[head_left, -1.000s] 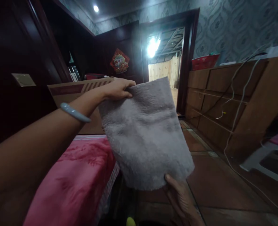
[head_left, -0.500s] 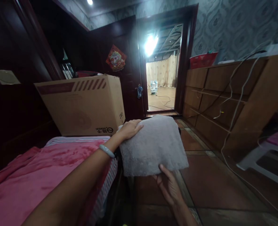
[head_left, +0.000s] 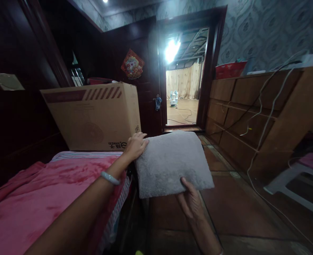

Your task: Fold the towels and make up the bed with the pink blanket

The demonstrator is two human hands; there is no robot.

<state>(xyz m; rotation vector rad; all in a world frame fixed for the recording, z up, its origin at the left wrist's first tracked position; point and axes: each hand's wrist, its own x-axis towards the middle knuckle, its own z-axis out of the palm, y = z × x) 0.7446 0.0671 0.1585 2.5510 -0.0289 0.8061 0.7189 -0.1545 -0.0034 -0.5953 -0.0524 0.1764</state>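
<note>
A grey plush mat point(head_left: 174, 163), rectangular and with a fuzzy surface, is held up in front of me above the floor. My left hand point(head_left: 136, 146), with a pale bangle on its wrist, is at the mat's upper left corner, its fingers closed over the edge. At the lower edge my right hand point(head_left: 192, 198) grips the mat with the thumb on top and the fingers underneath, where they are partly hidden.
On the left is a bed with a pink blanket point(head_left: 55, 198), and behind it a large cardboard box point(head_left: 92, 120). A wooden cabinet point(head_left: 246, 117) with hanging cables lines the right side, near a plastic stool point(head_left: 299, 177). Straight ahead, a dark door point(head_left: 145, 88) stands beside a lit doorway.
My left hand has slid left and outward, from on top of the mat to its upper left corner. The right hand keeps its hold at the lower edge.
</note>
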